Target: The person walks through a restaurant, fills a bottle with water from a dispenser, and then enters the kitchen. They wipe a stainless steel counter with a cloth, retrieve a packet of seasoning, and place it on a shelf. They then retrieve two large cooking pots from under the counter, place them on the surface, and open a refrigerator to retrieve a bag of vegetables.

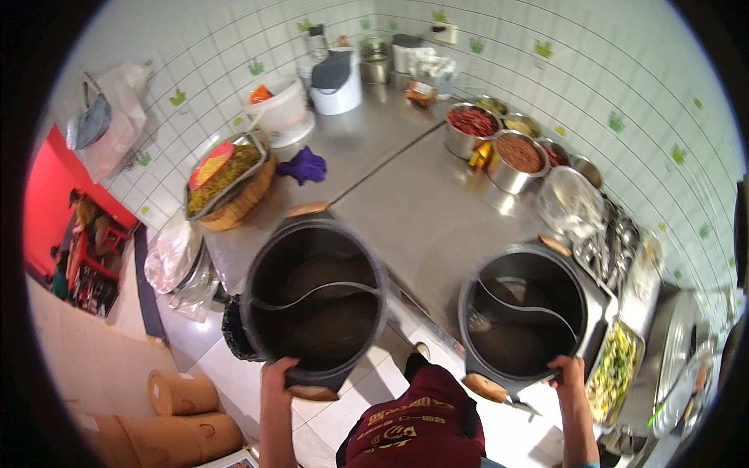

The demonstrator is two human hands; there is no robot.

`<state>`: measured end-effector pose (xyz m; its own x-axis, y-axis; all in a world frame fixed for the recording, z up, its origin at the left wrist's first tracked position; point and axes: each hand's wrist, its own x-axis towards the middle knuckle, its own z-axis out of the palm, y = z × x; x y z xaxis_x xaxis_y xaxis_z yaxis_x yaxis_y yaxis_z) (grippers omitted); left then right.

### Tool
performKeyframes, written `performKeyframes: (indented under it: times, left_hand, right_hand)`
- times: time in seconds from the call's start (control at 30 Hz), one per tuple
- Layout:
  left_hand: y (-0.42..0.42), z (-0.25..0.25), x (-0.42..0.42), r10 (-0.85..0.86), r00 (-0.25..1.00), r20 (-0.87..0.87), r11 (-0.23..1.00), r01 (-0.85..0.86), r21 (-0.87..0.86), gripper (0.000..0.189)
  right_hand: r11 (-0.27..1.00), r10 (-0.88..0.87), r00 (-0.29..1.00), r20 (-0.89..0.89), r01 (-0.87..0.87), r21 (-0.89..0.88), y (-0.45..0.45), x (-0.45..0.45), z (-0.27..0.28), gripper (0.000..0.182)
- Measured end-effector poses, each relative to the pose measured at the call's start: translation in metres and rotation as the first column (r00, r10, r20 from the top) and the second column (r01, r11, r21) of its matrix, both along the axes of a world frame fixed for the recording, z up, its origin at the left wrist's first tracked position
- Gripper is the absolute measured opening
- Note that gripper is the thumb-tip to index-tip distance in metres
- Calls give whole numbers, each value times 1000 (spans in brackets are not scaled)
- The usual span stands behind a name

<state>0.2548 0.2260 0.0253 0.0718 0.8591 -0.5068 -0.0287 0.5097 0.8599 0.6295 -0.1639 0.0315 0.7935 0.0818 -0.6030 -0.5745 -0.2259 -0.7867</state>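
Two dark divided hotpot pots with wavy metal partitions and wooden-faced handles are before me. My left hand point(279, 374) grips the rim of the left pot point(316, 295), which is held up at the counter's front edge, partly over the floor. My right hand point(567, 373) is closed on the lower right rim of the right pot point(524, 310), beside the steel counter point(409, 216). The right pot has a little clear stuff, perhaps liquid, inside; what the left one holds is too dark to tell.
Steel pots of dried red chilies point(473, 121) and ground spice point(519, 153) line the back right. A tray of cut vegetables point(614, 374) lies right. A basket point(234, 205), purple cloth point(303, 166) and white bucket point(284, 111) stand left. Brown cylindrical containers point(181, 392) are lower left.
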Motion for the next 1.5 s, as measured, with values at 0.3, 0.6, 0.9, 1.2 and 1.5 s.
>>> performKeyframes:
  times: [0.3,0.6,0.9,1.2,1.5]
  left_hand:
    - [109,-33,184,-337,940,59,937,341,-75,28]
    - [197,-24,283,-815,489,-312,547,826,-136,38]
    - [245,-64,389,-965,22,-261,-64,946,318,62]
    - [454,-65,310,-340,88,-936,314,949,-25,67]
    - [506,-99,286,-197,-145,-970,387,897,-213,59]
  right_hand:
    - [997,0,1000,-26,-2,-82,-20,92,-51,18]
    - [894,271,890,366,-93,-438,-104,153,-117,38]
    - [666,422,725,545,161,-729,-37,128,-80,37]
    - [544,537,711,455,121,-830,195,58,70,44]
    - [341,459,777,431,294,-893,125,-25,22,43]
